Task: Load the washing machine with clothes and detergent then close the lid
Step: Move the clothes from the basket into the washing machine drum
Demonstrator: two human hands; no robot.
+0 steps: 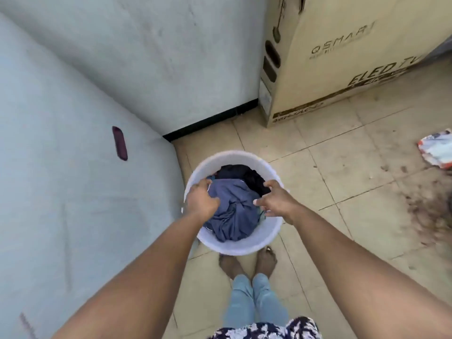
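White plastic, round and deep, the laundry bucket (238,245) stands on the beige tiled floor (342,172) just in front of the person's bare feet (247,263), close enough that both arms reach straight down into it without a step. Inside lies a crumpled slate-blue garment (232,214) on top of darker, near-black clothes (242,173) toward the bucket's far side.

Bent over the near-left rim, the left hand (201,200) has its fingers curled into the blue cloth, apparently gripping a fold. Above the right rim, the right hand (274,200) has its fingers spread and half-curled, touching or just over the cloth; I cannot tell whether it has hold yet. Taking the pile from both sides suggests gathering the load as one bundle.

Along the floor's left edge rises a pale grey-blue surface (73,192) with a dark maroon oval handle-like mark (119,143); it is probably the washing machine, though no lid is in view. At the far edge, by the corner, stands a tan cardboard television box (342,69), and a white-and-orange packet (436,150), possibly detergent, lies at the right edge.
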